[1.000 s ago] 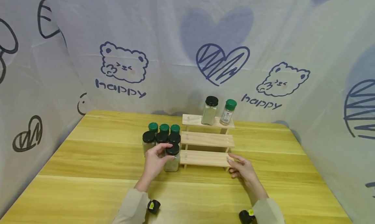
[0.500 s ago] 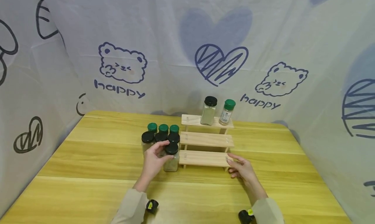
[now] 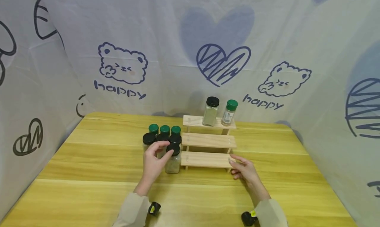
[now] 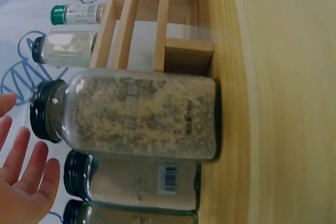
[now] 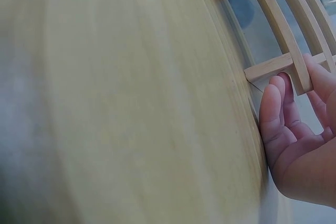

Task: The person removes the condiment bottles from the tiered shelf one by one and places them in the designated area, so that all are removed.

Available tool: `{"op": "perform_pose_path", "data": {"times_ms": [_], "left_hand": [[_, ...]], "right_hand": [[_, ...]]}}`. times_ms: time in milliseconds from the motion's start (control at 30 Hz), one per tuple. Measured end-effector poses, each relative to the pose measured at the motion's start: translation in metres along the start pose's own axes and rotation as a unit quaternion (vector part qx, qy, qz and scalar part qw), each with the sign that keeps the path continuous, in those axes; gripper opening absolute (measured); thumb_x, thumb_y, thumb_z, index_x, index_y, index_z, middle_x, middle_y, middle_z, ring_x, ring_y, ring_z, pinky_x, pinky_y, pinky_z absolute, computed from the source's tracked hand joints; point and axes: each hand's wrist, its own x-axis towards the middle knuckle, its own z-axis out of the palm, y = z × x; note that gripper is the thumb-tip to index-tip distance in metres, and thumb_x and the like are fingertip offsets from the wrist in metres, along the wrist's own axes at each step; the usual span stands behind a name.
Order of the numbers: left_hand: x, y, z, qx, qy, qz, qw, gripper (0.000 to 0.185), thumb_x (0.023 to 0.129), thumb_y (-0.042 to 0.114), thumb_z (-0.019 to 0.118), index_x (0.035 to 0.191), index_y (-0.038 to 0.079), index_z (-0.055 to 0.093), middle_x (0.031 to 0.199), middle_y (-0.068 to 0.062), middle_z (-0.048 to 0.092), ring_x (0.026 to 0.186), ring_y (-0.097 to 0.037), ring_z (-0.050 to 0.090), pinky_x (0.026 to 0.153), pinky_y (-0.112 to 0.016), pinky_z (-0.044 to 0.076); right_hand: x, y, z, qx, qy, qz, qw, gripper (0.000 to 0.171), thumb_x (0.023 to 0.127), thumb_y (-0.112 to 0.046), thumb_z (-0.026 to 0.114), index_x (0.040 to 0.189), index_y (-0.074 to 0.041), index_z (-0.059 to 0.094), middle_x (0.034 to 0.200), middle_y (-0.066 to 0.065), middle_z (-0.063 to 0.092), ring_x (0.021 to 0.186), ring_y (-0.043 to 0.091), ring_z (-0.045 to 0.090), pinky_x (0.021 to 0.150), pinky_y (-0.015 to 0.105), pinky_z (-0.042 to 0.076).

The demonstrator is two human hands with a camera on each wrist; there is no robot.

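while the left hand point(image 3: 152, 161) hovers with loosened fingers beside the upright jar point(image 3: 173, 159), the right hand point(image 3: 244, 171) rests relaxed against the wooden rack point(image 3: 207, 160).

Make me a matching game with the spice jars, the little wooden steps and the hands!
Things:
1. black-lidded jar nearest the left hand
2. green-lidded jar with a label
3. right hand
4. three green-lidded jars

Places:
A. on the top step of the wooden rack
B. back row of the cluster on the table
C. touching the rack's bottom step at its right end
D. on the table just left of the bottom step

Pairs: 1-D, 2-A, 3-C, 4-B
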Motion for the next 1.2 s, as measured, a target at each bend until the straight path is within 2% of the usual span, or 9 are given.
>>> {"op": "perform_pose_path", "data": {"times_ms": [200, 367, 633, 833, 1067, 1200], "left_hand": [[-0.001, 0.016, 0.006, 0.03, 0.031, 0.061, 0.9972, 0.015, 0.069, -0.014, 0.068, 0.082, -0.008, 0.064, 0.083, -0.022, 0.062, 0.075, -0.036, 0.056, 0.061, -0.05, 0.046], [-0.004, 0.026, 0.012, 0.034, 0.036, 0.082, 0.9954, 0.014, 0.069, -0.015, 0.067, 0.08, -0.009, 0.064, 0.079, -0.021, 0.061, 0.07, -0.034, 0.056, 0.056, -0.047, 0.046], [-0.009, 0.033, 0.025, 0.01, 0.023, 0.11, 0.9937, 0.014, 0.068, -0.017, 0.067, 0.077, -0.007, 0.063, 0.075, -0.018, 0.061, 0.063, -0.03, 0.055, 0.053, -0.04, 0.046], [-0.014, 0.034, 0.039, -0.012, 0.002, 0.094, 0.9955, 0.016, 0.067, -0.017, 0.067, 0.078, -0.007, 0.063, 0.075, -0.019, 0.061, 0.066, -0.031, 0.055, 0.053, -0.042, 0.047], [-0.017, 0.034, 0.055, -0.036, -0.028, 0.036, 0.9983, 0.011, 0.072, -0.013, 0.066, 0.081, -0.007, 0.063, 0.078, -0.02, 0.061, 0.072, -0.034, 0.055, 0.056, -0.04, 0.048], [-0.014, 0.033, 0.064, -0.043, -0.038, 0.014, 0.9983, 0.01, 0.074, -0.011, 0.065, 0.083, -0.007, 0.064, 0.08, -0.02, 0.062, 0.074, -0.034, 0.056, 0.058, -0.039, 0.049]], "right_hand": [[0.001, 0.001, 0.0, -0.008, 0.009, 0.002, 1.0, 0.049, 0.084, -0.012, 0.063, 0.128, 0.001, 0.046, 0.07, 0.002, 0.063, 0.053, 0.011, 0.057, 0.045, 0.023, 0.049], [0.001, 0.002, 0.0, -0.012, 0.014, 0.005, 1.0, 0.05, 0.084, -0.013, 0.063, 0.128, 0.0, 0.046, 0.072, 0.002, 0.064, 0.054, 0.01, 0.057, 0.045, 0.022, 0.049], [0.001, 0.002, -0.001, 0.001, 0.008, 0.005, 1.0, 0.051, 0.084, -0.013, 0.063, 0.13, 0.0, 0.044, 0.073, 0.002, 0.064, 0.054, 0.01, 0.058, 0.045, 0.022, 0.049], [0.0, 0.002, 0.0, 0.004, 0.004, 0.005, 1.0, 0.05, 0.085, -0.012, 0.062, 0.13, 0.001, 0.044, 0.071, 0.002, 0.064, 0.053, 0.009, 0.057, 0.044, 0.022, 0.048], [0.0, 0.002, 0.0, 0.001, 0.007, 0.004, 1.0, 0.049, 0.085, -0.011, 0.062, 0.129, 0.002, 0.045, 0.073, 0.002, 0.064, 0.053, 0.009, 0.057, 0.045, 0.022, 0.048], [0.0, 0.002, 0.001, 0.003, 0.012, 0.007, 1.0, 0.048, 0.084, -0.01, 0.062, 0.128, 0.002, 0.046, 0.072, 0.002, 0.064, 0.053, 0.01, 0.057, 0.044, 0.021, 0.048]]}}
